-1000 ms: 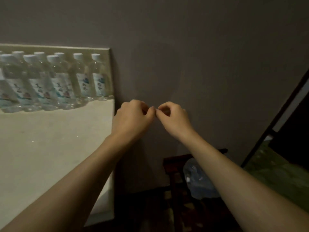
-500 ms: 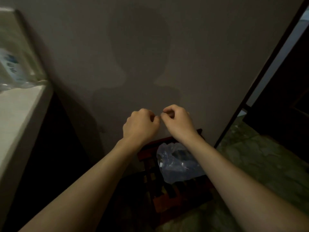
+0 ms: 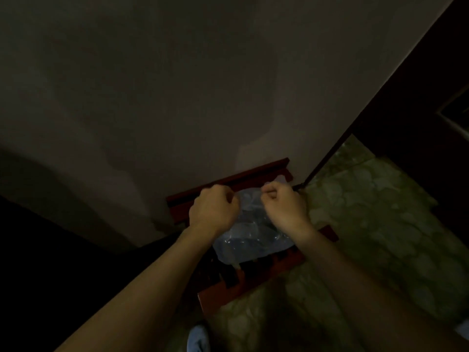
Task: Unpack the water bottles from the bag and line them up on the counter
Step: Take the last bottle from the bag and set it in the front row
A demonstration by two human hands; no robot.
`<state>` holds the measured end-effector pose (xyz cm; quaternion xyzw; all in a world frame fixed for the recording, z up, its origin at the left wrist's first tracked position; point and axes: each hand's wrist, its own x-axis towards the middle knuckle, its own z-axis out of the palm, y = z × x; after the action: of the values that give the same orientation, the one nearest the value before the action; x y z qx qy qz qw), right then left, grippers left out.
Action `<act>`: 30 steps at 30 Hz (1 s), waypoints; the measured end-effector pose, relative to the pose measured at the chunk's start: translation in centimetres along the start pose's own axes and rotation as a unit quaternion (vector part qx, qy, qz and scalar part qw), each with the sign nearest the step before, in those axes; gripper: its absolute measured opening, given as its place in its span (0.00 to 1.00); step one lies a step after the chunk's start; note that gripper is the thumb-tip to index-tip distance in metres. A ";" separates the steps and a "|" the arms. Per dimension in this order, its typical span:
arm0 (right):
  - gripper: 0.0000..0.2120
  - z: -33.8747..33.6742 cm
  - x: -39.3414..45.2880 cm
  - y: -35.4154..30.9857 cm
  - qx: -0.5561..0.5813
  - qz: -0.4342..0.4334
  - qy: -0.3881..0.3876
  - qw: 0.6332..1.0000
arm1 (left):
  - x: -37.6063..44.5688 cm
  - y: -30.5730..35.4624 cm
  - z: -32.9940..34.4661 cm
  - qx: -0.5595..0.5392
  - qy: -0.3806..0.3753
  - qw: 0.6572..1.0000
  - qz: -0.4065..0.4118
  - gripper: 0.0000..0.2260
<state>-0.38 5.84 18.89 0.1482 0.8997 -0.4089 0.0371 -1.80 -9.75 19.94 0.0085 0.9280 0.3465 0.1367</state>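
Observation:
A clear bluish plastic bag (image 3: 251, 232) sits on a dark red wooden stool (image 3: 228, 184) against the wall. The dim light blurs what is inside the bag. My left hand (image 3: 214, 208) is curled at the bag's upper left edge. At the upper right edge, my right hand (image 3: 284, 207) is curled and pinches the plastic. The bag's mouth stretches between the two hands. The counter and the lined-up bottles are out of view.
A grey wall (image 3: 203, 85) rises right behind the stool. Green patterned floor (image 3: 368, 212) spreads to the right and in front. A dark door frame (image 3: 380, 97) runs diagonally at the right. A dark recess lies at the lower left. Something pale blue (image 3: 199, 337) shows at the bottom edge.
The view has swung right and down from the counter with its bottles to the stool. My hands have dropped from mid-air, moved apart and taken the bag's top edge.

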 end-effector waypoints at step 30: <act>0.13 11.6 12.1 18.8 -0.106 0.106 -0.280 0.948 | 12.2 -16.8 20.1 -0.293 0.043 0.877 -0.378 0.15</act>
<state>-6.99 11.74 -4.67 0.1176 0.8705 -0.3298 0.3460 -7.01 -8.25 -8.43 -0.3982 0.7218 0.5245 0.2129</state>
